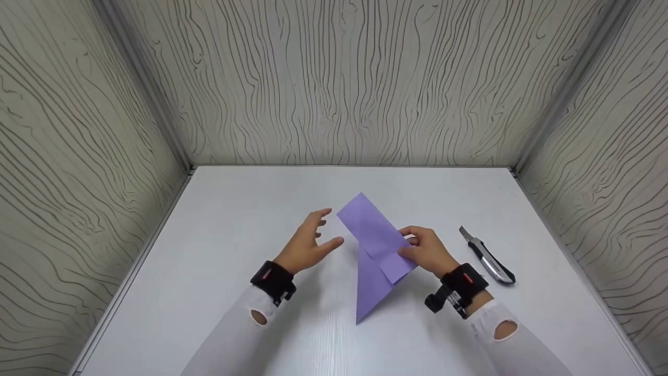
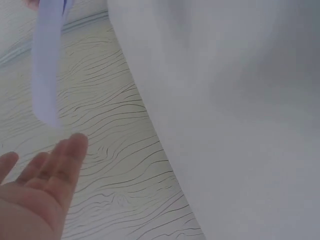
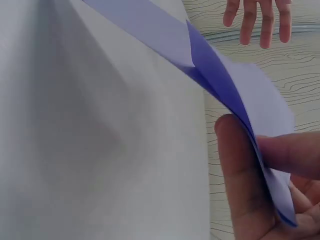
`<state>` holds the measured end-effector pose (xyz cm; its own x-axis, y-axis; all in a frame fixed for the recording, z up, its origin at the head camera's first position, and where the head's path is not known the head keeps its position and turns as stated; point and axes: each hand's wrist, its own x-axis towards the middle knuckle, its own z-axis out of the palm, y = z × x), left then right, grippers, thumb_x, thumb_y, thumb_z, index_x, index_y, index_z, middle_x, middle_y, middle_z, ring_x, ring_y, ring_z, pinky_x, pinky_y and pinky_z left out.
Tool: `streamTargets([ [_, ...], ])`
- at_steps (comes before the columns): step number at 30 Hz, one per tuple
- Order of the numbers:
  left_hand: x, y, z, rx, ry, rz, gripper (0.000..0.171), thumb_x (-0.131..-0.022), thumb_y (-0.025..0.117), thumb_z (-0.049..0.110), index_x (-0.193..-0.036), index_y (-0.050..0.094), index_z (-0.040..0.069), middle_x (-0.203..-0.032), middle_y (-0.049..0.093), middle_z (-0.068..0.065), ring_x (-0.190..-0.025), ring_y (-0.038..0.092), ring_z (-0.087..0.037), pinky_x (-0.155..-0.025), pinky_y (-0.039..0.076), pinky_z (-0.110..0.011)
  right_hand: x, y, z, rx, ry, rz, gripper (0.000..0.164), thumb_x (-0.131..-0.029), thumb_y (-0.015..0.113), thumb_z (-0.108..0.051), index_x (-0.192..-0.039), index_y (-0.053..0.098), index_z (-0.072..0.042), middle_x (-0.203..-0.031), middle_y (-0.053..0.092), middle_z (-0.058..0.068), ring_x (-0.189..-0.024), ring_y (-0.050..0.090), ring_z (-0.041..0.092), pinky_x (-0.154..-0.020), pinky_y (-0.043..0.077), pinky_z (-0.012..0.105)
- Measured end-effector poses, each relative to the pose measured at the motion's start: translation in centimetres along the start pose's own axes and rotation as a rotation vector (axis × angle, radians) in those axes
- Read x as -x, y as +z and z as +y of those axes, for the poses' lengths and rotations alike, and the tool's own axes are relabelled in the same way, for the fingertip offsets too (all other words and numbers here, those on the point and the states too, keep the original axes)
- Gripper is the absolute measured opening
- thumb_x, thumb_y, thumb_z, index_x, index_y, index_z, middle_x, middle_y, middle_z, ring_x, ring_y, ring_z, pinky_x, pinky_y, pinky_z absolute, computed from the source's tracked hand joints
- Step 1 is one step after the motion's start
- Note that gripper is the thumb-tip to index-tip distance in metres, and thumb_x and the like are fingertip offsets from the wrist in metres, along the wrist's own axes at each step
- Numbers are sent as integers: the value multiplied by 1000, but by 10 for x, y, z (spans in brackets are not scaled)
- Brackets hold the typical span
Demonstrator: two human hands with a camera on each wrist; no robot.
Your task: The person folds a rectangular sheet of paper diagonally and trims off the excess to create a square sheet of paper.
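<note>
A folded sheet of purple paper (image 1: 373, 235) is held above the white table by my right hand (image 1: 427, 251). Thumb and fingers pinch its right edge, as the right wrist view also shows, with the thumb (image 3: 292, 152) on one face and a finger behind. One long pointed flap hangs down toward the table front, and a rectangular strip angles up to the far left. My left hand (image 1: 309, 244) is raised just left of the paper, fingers spread and apart from it. In the left wrist view the paper (image 2: 46, 65) hangs beyond the left fingertips (image 2: 77, 142).
A utility knife (image 1: 489, 256) with its blade out lies on the white table (image 1: 235, 209), right of my right hand. Wood-grain panels (image 1: 334, 83) enclose the table at the back and both sides.
</note>
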<state>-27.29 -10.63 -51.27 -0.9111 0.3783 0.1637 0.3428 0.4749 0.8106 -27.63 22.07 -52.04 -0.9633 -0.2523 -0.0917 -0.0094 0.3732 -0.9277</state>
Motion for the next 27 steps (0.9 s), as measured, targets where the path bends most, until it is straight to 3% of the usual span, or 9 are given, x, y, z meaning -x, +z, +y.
streamTargets([
  [7, 10, 41, -8, -438, -16, -291, 66, -103, 74, 39, -159, 54, 10, -169, 49, -17, -155, 52, -34, -128, 45, -49, -8, 20, 26, -54, 178, 89, 43, -87, 72, 11, -129, 64, 12, -90, 79, 10, -73, 71, 12, -63, 59, 24],
  [10, 16, 60, -12, -552, -15, -355, 72, -101, 76, 45, -162, 52, 16, -171, 48, -12, -157, 51, -31, -128, 45, -45, -11, 25, 33, -29, 198, 132, 40, -85, 72, 11, -125, 67, 13, -87, 78, 9, -72, 69, 12, -63, 56, 24],
  [17, 28, 91, -19, -775, 130, -357, 78, -98, 74, 57, -161, 52, 16, -168, 51, -11, -156, 52, -28, -127, 47, -39, -16, 37, 43, 129, 234, 217, 38, -80, 74, 6, -118, 72, 11, -89, 74, 11, -77, 66, 17, -66, 49, 24],
  [21, 32, 95, -21, -827, 157, -351, 73, -100, 73, 55, -159, 55, 16, -167, 53, -10, -155, 53, -26, -127, 46, -37, -18, 39, 45, 222, 242, 231, 41, -78, 74, 2, -119, 73, 9, -96, 75, 15, -83, 65, 21, -69, 48, 24],
  [27, 31, 95, -23, -856, 194, -345, 62, -107, 60, 54, -155, 59, 15, -164, 57, -9, -153, 56, -27, -128, 44, -35, -17, 35, 44, 245, 202, 174, 45, -81, 74, -1, -125, 70, 9, -100, 79, 20, -87, 71, 21, -73, 56, 28],
])
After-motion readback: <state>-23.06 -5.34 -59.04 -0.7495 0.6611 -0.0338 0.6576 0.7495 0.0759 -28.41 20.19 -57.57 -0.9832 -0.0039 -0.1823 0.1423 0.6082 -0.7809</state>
